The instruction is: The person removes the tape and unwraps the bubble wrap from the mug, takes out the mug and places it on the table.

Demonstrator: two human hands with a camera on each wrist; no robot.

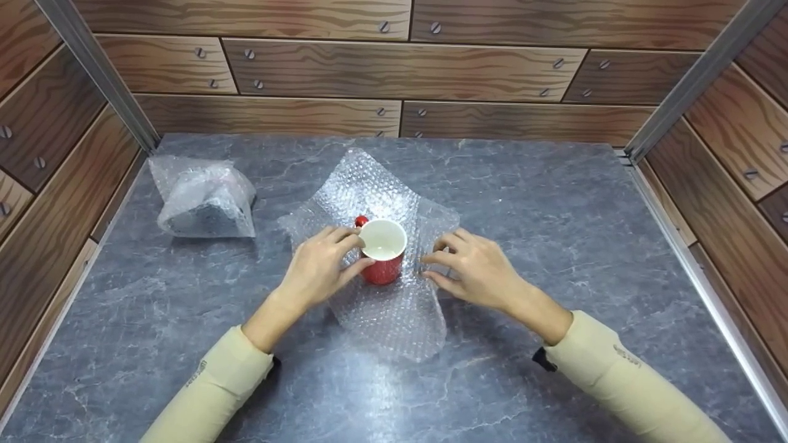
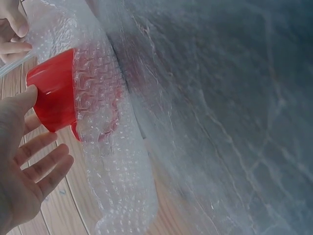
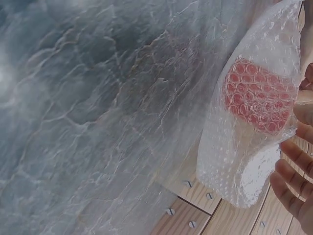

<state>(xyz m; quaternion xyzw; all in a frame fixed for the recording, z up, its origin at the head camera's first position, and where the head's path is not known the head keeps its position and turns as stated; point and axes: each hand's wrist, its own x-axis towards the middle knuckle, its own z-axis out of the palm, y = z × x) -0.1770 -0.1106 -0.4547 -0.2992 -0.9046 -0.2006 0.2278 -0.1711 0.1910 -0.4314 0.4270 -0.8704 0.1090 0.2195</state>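
A red mug (image 1: 383,271) with a white inside stands upright on a sheet of bubble wrap (image 1: 381,320). Part of its red handle shows at the back left in the head view. My left hand (image 1: 317,264) holds the mug's left side between thumb and forefinger, its other fingers spread in the left wrist view. To the right of the mug, my right hand (image 1: 477,267) pinches the raised edge of the bubble wrap with bent fingers. In the right wrist view the wrap (image 3: 254,152) stands in front of the red mug (image 3: 259,98).
A bundle in bubble wrap (image 1: 206,203) lies at the back left of the grey marbled table (image 1: 542,203); its content is hard to make out. Wood-patterned walls (image 1: 400,67) and metal posts (image 1: 101,74) border the table.
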